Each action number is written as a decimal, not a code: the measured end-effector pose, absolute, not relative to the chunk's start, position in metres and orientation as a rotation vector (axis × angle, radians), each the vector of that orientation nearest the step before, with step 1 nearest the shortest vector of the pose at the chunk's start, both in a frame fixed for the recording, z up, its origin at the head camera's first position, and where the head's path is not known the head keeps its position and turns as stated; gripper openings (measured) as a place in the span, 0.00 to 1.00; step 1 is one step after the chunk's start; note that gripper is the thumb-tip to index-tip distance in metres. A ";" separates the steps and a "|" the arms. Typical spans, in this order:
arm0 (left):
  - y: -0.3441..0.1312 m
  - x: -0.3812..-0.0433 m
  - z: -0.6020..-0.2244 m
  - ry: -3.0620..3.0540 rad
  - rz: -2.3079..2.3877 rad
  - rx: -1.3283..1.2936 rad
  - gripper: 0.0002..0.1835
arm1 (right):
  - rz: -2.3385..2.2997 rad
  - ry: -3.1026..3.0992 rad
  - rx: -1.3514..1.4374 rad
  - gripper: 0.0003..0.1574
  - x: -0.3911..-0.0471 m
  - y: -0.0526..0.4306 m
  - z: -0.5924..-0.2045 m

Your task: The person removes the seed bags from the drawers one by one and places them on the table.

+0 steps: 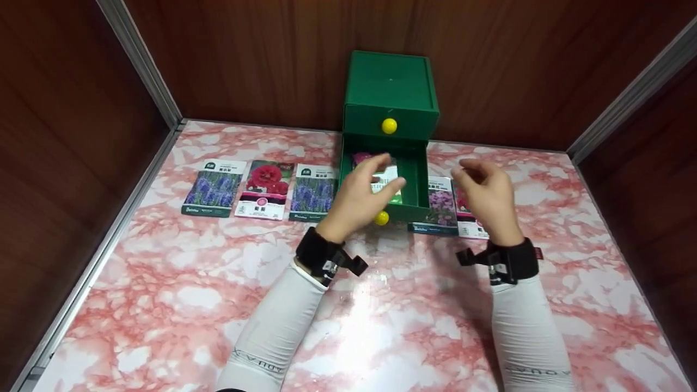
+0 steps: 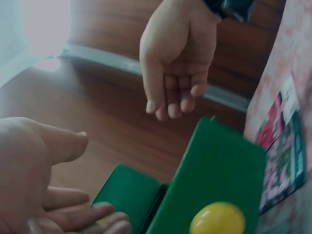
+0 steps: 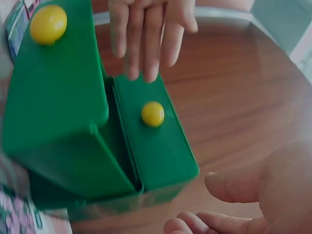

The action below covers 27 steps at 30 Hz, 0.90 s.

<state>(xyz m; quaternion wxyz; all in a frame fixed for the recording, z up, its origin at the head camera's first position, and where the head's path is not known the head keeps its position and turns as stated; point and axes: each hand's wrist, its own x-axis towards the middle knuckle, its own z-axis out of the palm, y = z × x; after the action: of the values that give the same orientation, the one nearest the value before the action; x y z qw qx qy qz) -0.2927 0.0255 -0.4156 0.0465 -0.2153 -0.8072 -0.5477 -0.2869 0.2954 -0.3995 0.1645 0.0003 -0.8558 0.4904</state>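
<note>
Head: left hand (image 1: pixel 356 198), fingers loose and grasping nothing, was above the pulled-out lower drawer (image 1: pixel 416 188) of the green cabinet (image 1: pixel 391 81); a white-green packet (image 1: pixel 393 173) lay inside, under that hand. Right hand (image 1: pixel 487 196), also released, was over the right-hand seed packets. Five seed packets (image 1: pixel 212 188) on the table (image 1: pixel 190 296), two yellow knobs (image 1: pixel 389 126); drawer count unclear. Left wrist: both hands empty, two seed packets showed. Right wrist: both knobs visible, drawer contents hidden.
</note>
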 end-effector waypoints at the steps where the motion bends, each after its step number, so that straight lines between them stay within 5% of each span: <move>1: 0.022 -0.294 -0.415 -2.486 -1.658 -0.620 0.37 | 1.393 -2.444 0.016 0.27 -0.287 0.291 -0.399; 19: 0.017 -0.305 -0.417 -2.823 -1.290 -0.409 0.38 | 1.047 -2.639 0.267 0.22 -0.298 0.218 -0.411; 27: 0.021 -0.310 -0.414 -2.884 -1.076 -0.479 0.24 | 0.836 -2.753 0.350 0.12 -0.313 0.206 -0.411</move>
<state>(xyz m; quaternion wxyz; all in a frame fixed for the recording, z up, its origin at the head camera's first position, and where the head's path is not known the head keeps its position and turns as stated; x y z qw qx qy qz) -0.3096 0.0208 -0.4143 0.0133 -0.1537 -0.9257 -0.3454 -0.3132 0.2059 -0.4106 0.1215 0.1199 -0.9428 0.2863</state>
